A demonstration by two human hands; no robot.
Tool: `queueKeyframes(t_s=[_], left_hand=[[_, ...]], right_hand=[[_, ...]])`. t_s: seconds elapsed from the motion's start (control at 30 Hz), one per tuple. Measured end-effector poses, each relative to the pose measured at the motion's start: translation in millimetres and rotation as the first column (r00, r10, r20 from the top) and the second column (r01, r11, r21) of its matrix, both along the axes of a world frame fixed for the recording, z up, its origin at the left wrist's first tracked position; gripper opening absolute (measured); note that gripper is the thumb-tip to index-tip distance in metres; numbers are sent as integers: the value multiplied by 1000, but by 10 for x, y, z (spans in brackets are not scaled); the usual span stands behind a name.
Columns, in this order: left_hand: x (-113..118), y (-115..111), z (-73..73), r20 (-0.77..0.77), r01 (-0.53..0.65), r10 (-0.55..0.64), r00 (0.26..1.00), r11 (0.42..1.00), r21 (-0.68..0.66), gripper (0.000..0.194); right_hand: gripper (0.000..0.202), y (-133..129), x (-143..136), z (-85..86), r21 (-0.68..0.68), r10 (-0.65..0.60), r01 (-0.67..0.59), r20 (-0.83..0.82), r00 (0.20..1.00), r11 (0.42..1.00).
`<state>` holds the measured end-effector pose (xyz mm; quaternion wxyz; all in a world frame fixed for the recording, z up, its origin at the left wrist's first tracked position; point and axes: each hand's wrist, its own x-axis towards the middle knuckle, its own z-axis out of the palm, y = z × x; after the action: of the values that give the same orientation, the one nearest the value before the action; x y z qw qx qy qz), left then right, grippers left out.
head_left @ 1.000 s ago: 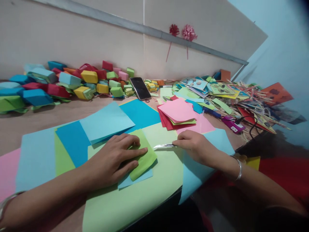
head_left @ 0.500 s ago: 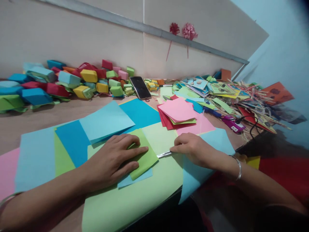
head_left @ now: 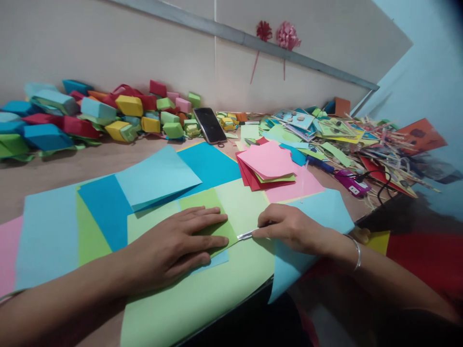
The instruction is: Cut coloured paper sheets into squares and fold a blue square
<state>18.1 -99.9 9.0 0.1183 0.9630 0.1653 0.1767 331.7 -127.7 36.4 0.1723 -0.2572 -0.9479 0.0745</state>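
Observation:
My left hand lies flat with fingers spread on a green paper piece. A light blue piece shows from under it. My right hand is closed around a thin silvery blade-like tool, whose tip meets the right corner of the green piece. Beneath both lies a large pale green sheet. A stack of pink and red squares rests beyond my right hand.
Folded coloured paper blocks line the wall at the left. A phone lies behind the sheets. Sticks and decorated cards are heaped at the right, near a purple socket block. Blue sheets lie left of centre.
My left hand has flattened, its fingers straightened over the green piece, which now lies flatter. My right hand keeps the tool at the corner, slightly lower. The view has shifted a little.

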Motion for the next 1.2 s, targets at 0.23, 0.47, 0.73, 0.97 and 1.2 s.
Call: queueKeyframes(t_s=[0.23, 0.47, 0.73, 0.97, 1.2], left_hand=[[-15, -13, -49, 23, -32, 32, 999, 999, -31, 36], [-15, 18, -19, 3, -18, 19, 1000, 999, -35, 35], [-28, 4, -60, 28, -22, 23, 999, 999, -42, 36], [-35, 6, -21, 6, 10, -10, 1000, 997, -75, 42], [-58, 7, -32, 8, 8, -8, 1000, 996, -90, 44]], right_hand=[[29, -21, 77, 18, -87, 57, -59, -31, 998, 994], [32, -12, 47, -5, -52, 93, -98, -87, 992, 994], [28, 37, -78, -72, -25, 128, -130, -79, 989, 991], [32, -24, -15, -9, -130, 86, -86, -3, 996, 988], [30, -37, -106, -50, -65, 117, -117, -6, 993, 991]])
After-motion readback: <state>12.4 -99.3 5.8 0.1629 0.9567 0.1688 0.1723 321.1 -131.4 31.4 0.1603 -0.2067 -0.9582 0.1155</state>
